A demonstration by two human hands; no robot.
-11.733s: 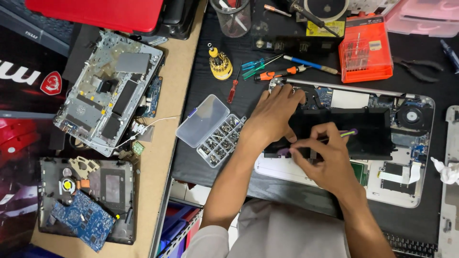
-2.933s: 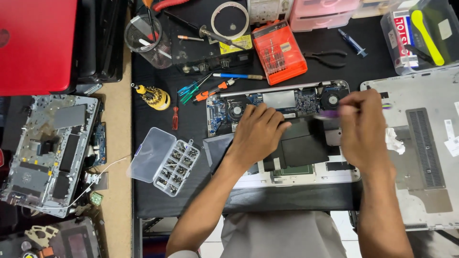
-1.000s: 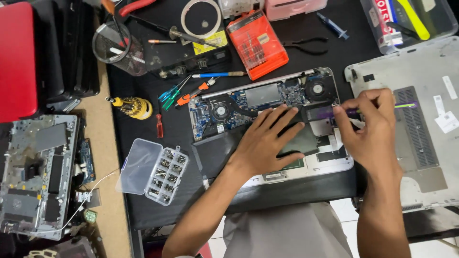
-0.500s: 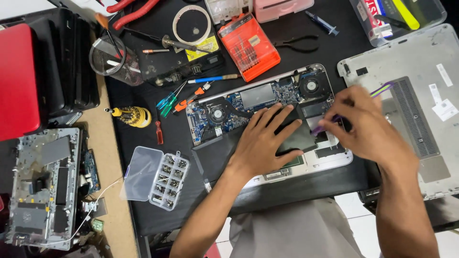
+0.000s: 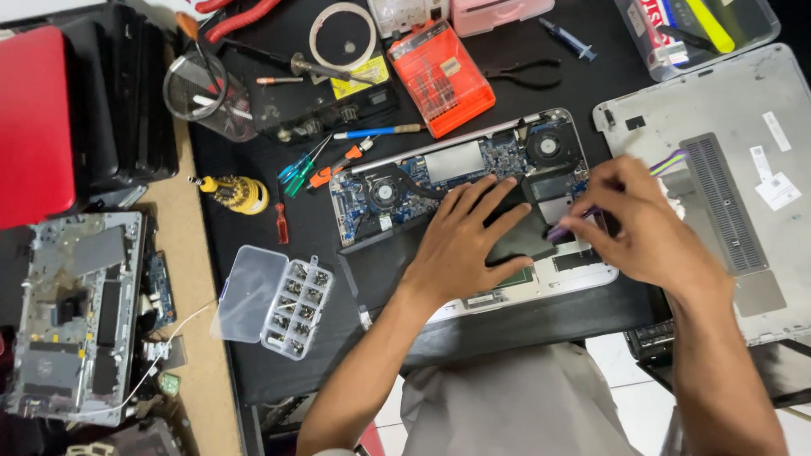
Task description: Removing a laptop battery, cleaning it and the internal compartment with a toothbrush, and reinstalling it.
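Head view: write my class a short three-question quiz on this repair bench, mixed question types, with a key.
1. True or false: the left hand lies flat on the opened laptop.
2. What does the right hand hold? A) purple tool B) pliers C) syringe
3. Fill in: the clear screw box lies to the ____ of the laptop in the picture.

Key: 1 true. 2 A, the purple tool. 3 left.

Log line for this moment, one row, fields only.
left hand: flat on black battery | right hand: pinching purple tool at opened laptop | removed bottom cover: beside, right
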